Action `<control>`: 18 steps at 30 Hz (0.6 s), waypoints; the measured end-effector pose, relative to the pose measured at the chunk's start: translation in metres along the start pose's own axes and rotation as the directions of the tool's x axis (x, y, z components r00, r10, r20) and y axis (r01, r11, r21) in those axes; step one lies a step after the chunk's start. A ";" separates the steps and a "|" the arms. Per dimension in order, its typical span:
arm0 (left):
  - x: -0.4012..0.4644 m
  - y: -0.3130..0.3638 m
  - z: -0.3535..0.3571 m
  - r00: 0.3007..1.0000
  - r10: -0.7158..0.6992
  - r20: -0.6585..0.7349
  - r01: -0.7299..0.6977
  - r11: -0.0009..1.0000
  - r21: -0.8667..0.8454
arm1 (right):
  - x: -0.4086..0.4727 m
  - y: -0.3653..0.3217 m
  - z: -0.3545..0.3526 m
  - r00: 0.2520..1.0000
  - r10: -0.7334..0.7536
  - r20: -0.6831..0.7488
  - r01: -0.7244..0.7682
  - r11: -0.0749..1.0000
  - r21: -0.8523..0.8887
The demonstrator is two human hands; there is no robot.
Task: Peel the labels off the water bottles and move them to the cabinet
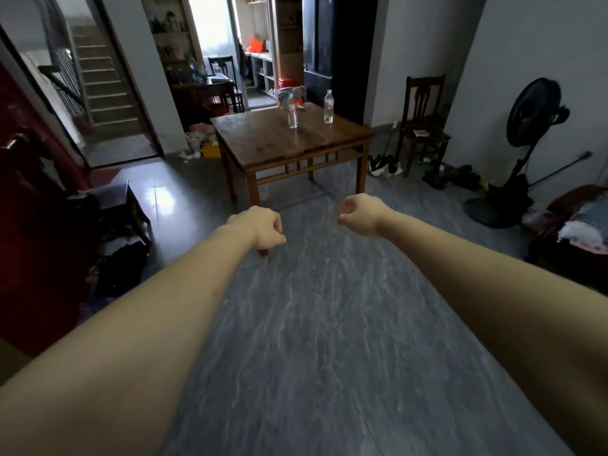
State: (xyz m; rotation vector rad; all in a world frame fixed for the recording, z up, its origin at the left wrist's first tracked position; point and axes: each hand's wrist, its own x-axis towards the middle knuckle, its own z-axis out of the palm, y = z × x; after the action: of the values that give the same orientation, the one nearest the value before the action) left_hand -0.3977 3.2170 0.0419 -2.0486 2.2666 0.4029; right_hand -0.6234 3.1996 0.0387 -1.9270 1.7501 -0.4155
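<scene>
Bare left hand (pixel 260 225) and right hand (pixel 360 213) out front, fingers loosely curled, holding nothing, well short of the brown wooden tabletop (pixel 289 139). On it, two clear labelled plastic water bottles (pixel 292 110) (pixel 328 106), upright, apart. Best approach: step close, steady one bottle, then pick at the label's seam.

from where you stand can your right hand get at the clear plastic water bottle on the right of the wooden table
Probably not yet. The right hand hangs over bare floor, well short of the wooden table; the clear plastic water bottle stands near its far edge. Nothing blocks the walk.
</scene>
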 end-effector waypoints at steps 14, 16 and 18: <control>0.222 0.015 -0.031 0.997 -0.019 0.077 0.012 0.996 0.084 | 0.219 0.064 -0.037 0.999 0.030 0.012 -0.030 0.998 0.062; 0.262 0.028 -0.045 0.996 -0.013 0.092 0.003 0.995 0.104 | 0.256 0.075 -0.055 0.999 0.032 0.006 -0.032 0.997 0.076; 0.302 0.041 -0.061 0.995 -0.007 0.096 -0.005 0.992 0.123 | 0.289 0.087 -0.074 0.999 0.029 -0.013 -0.028 0.997 0.068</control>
State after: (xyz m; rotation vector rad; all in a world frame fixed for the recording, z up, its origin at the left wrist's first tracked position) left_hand -0.4649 2.9132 0.0415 -1.9282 2.1764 0.3444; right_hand -0.6993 2.8985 0.0219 -1.8543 1.7476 -0.4734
